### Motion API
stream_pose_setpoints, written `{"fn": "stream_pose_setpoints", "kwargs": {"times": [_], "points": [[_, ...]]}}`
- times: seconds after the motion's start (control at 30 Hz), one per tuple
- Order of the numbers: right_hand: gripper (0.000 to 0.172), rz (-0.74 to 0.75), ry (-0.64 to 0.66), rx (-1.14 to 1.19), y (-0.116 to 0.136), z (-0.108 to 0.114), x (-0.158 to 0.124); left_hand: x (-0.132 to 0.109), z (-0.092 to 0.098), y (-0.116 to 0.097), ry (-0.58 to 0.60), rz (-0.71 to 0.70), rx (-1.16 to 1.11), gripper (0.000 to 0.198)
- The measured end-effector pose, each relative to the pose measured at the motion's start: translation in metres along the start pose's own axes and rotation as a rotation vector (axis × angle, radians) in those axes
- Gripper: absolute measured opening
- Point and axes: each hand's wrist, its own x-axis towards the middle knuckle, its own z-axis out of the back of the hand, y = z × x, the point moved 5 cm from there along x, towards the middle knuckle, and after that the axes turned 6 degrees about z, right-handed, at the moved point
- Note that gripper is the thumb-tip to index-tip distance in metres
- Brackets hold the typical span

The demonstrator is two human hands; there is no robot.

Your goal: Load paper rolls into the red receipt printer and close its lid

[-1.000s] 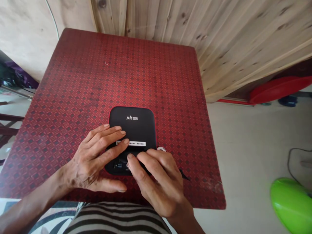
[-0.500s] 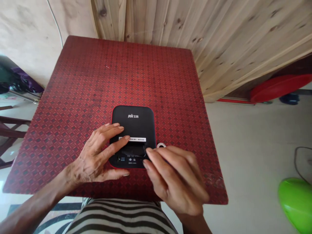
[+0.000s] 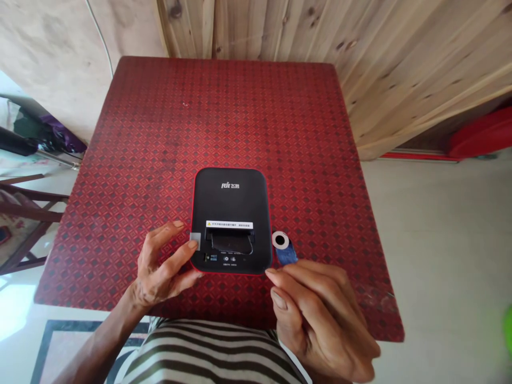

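Note:
A black printer (image 3: pixel 236 208) with a red edge lies on the table. It bears a white warning label (image 3: pixel 229 224) above a dark paper slot (image 3: pixel 232 242), with small icons below. My left hand (image 3: pixel 164 264) is open at the printer's left side. Its index fingertip touches a small grey square tab (image 3: pixel 194 241), and the thumb is by the lower left corner. My right hand (image 3: pixel 324 314) is beside the lower right corner, fingers bent, thumb apart from the index finger, nothing visible between them. Just beyond it is a small blue roll (image 3: pixel 285 254) with a white, black-centred end.
The table (image 3: pixel 240 117) has a red patterned cover. Wooden boards (image 3: pixel 272 32) stand behind it. A wooden chair (image 3: pixel 32 208) is at the left, a red object (image 3: pixel 484 133) at the far right, and a green one (image 3: pixel 508 325) at the right edge.
My left hand has drawn back off the printer's top to its left edge, baring the grey tab. My right hand has moved from the slot to the lower right corner. The view has shifted.

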Motion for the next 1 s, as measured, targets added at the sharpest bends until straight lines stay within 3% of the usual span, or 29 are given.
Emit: {"fn": "stream_pose_setpoints", "kwargs": {"times": [0.2, 0.43, 0.77, 0.87, 1.0], "points": [[0.013, -0.008, -0.034, 0.001, -0.007, 0.000, 0.001, 0.004, -0.002, 0.000, -0.009, -0.001, -0.033, 0.041], [0.012, -0.016, -0.008, 0.010, -0.013, -0.004, -0.001, 0.006, -0.006, 0.005, 0.003, 0.142, -0.182, 0.040], [0.012, 0.026, 0.025, 0.001, -0.012, -0.006, 0.009, 0.006, -0.008, 0.008, 0.020, 0.166, -0.257, 0.040], [0.007, 0.046, 0.087, -0.017, -0.014, -0.008, 0.020, 0.005, -0.009, 0.007, 0.031, 0.146, -0.262, 0.039], [0.022, 0.117, 0.275, -0.111, -0.017, -0.023, 0.045, 0.004, -0.008, 0.004, 0.017, 0.104, -0.246, 0.041]]}}
